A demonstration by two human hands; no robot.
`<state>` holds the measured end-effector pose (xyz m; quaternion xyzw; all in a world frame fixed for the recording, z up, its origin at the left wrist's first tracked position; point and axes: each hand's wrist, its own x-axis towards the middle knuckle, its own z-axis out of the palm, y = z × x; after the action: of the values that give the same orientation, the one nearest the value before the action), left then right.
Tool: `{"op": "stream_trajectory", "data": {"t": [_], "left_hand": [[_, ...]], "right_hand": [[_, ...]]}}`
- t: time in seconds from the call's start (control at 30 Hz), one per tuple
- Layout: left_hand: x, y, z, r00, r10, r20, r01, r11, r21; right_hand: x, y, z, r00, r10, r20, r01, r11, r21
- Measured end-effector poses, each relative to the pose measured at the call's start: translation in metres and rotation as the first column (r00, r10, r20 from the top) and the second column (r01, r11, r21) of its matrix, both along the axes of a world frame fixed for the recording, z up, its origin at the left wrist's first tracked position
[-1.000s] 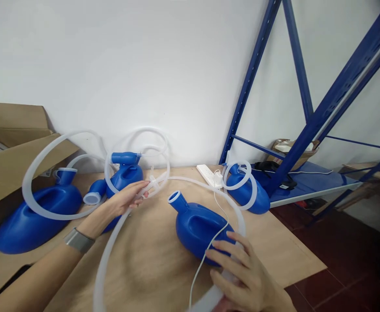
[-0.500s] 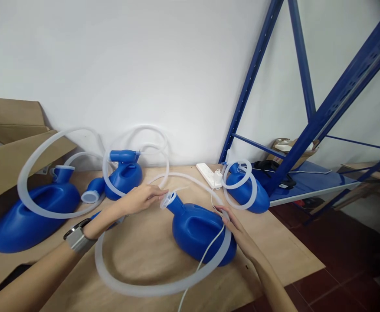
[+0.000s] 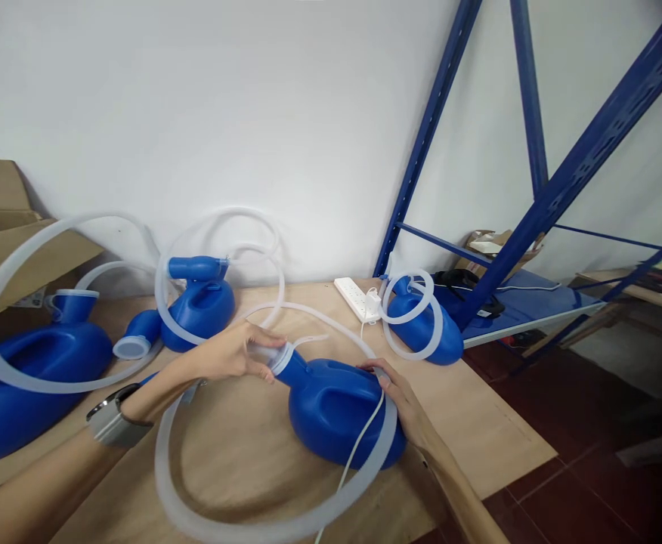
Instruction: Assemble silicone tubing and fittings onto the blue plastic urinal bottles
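Note:
A blue plastic urinal bottle [image 3: 323, 427] lies on the table in front of me, its neck slanting up to the left. My left hand [image 3: 232, 353] is closed around the translucent cap [image 3: 282, 360] at its mouth, thumb below and fingers above. At the base end, my right hand [image 3: 402, 400] grips the bottle, with part of the translucent hose [image 3: 164, 461] under its fingers. This hose loops wide around the bottle's near side. A thin white cord [image 3: 355, 447] crosses over the bottle and the hose.
More blue urinal bottles with coiled hoses stand left [image 3: 36, 355], behind [image 3: 203, 310] and right [image 3: 427, 325]. A loose blue spout piece [image 3: 141, 330] lies at left. A white power strip [image 3: 351, 296], a cardboard box [image 3: 36, 253] and a blue metal rack [image 3: 422, 151] border the brown-covered table [image 3: 495, 431].
My left hand has moved from beside the bottle's mouth to close on its cap. My right hand stays at the base. The view has shifted slightly to the right.

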<state>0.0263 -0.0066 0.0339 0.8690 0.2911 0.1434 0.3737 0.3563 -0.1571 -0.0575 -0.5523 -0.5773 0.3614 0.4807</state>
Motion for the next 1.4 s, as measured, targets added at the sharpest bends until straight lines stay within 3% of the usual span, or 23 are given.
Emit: {"op": "stream_trajectory", "data": {"t": [0.17, 0.3, 0.53, 0.63, 0.7, 0.77, 0.83, 0.9, 1.0, 1.23, 1.4], "left_hand": [[0.0, -0.009, 0.003, 0.999, -0.028, -0.04, 0.03, 0.998, 0.058], [0.0, -0.018, 0.008, 0.991, -0.059, -0.121, 0.078, 0.985, 0.157], [0.011, -0.033, 0.022, 0.978, 0.038, -0.203, 0.006, 0.977, 0.215], [0.026, -0.04, 0.023, 0.994, 0.003, -0.111, 0.019, 0.979, 0.201], [0.036, -0.045, 0.02, 0.997, 0.002, -0.079, 0.017, 0.969, 0.246], [0.042, -0.047, 0.013, 0.997, 0.034, -0.073, -0.012, 0.959, 0.284], [0.045, -0.046, 0.006, 0.997, 0.044, -0.058, -0.025, 0.956, 0.293], [0.045, -0.044, 0.0, 0.999, 0.027, -0.03, -0.017, 0.957, 0.289], [0.043, -0.042, -0.002, 1.0, 0.004, 0.006, -0.005, 0.966, 0.257], [0.049, -0.043, -0.005, 0.99, 0.132, -0.04, -0.119, 0.966, 0.229], [0.051, -0.041, -0.007, 0.988, 0.151, -0.043, -0.137, 0.965, 0.223]], "right_hand": [[-0.004, -0.002, 0.008, 0.999, 0.015, 0.041, -0.014, 1.0, -0.013], [-0.001, 0.0, 0.004, 0.999, 0.011, 0.038, -0.011, 1.0, 0.001], [0.007, 0.005, -0.009, 0.994, 0.054, -0.095, -0.058, 0.998, -0.038], [0.01, 0.006, -0.002, 0.997, -0.014, 0.073, 0.013, 1.0, 0.008], [0.005, 0.006, 0.012, 0.955, -0.172, 0.244, 0.137, 0.979, 0.151], [-0.008, 0.005, 0.032, 0.891, -0.281, 0.356, 0.17, 0.935, 0.312], [-0.03, 0.006, 0.051, 0.883, -0.196, 0.426, 0.046, 0.94, 0.337], [-0.055, 0.01, 0.064, 0.904, -0.022, 0.426, -0.082, 0.971, 0.225], [-0.08, 0.022, 0.067, 0.928, 0.065, 0.368, -0.108, 0.989, 0.099], [-0.07, 0.039, 0.059, 0.952, 0.235, 0.195, -0.238, 0.971, -0.009], [-0.071, 0.035, 0.064, 0.923, 0.178, 0.342, -0.198, 0.98, 0.025]]}}
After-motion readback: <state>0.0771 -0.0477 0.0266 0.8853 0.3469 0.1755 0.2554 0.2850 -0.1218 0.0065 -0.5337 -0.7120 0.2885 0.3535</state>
